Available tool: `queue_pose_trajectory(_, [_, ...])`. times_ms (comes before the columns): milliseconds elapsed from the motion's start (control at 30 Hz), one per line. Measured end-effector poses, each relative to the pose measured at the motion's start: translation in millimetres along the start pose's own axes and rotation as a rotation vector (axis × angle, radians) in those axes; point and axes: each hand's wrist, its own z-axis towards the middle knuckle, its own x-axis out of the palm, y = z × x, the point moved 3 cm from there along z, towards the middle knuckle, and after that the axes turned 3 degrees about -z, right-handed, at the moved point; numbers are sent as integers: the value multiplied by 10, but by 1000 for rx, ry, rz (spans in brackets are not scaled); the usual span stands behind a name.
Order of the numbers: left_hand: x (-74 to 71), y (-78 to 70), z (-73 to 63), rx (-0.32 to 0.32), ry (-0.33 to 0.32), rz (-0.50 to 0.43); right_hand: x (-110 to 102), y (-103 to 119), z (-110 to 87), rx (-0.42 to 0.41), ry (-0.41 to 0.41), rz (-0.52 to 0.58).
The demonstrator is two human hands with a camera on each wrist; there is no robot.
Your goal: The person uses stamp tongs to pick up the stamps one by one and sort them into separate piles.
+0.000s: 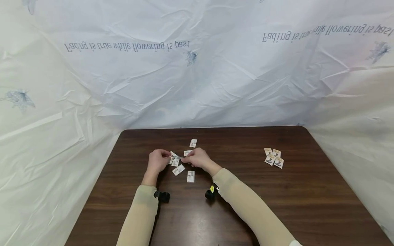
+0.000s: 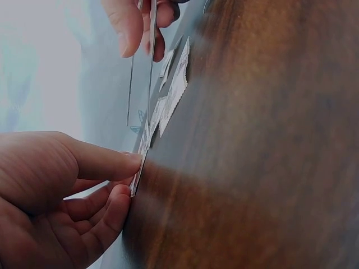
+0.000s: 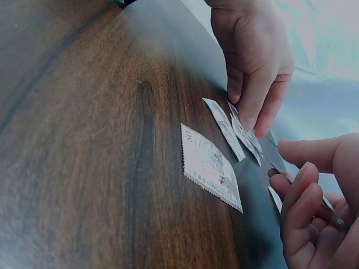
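A small paper stamp (image 2: pixel 144 143) with printed markings sits left of centre in the left-wrist view, its edge pinched between the thumb and fingers of the left hand (image 1: pixel 158 160). The right hand (image 1: pixel 198 159) clamps its thumb and fingers on thin metal tweezers (image 2: pixel 151 84), which come down from the top of that same view. Their prongs stand apart, one of them reaching down to the pinched stamp; whether it touches, I cannot tell.

Around the hands, just left of centre in the head view, more stamps lie on the table: a few overlap beside the left fingertips, a tilted stamp (image 1: pixel 178 169) lies just below them, and a lower stamp (image 1: pixel 191 176) lies apart from it. An upper stamp (image 1: pixel 193 142) lies above the right hand, and another stamp (image 1: pixel 187 152) shows partly behind that hand. In the right-wrist view, the nearest one has toothed edges.

Well apart, right of centre in the head view, four stamps (image 1: pixel 270 159) form a close group.

Both arms wear beige sleeves (image 1: pixel 140 212). The dark brown table (image 1: pixel 307 205) fills the bottom; a pale, creased sheet (image 1: pixel 215 85) printed with lettering hangs behind it.
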Motion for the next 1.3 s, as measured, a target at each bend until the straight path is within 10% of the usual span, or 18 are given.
queue_pose_trajectory(1300, [12, 1, 4, 33, -6, 32, 57, 11, 105, 8, -15, -15])
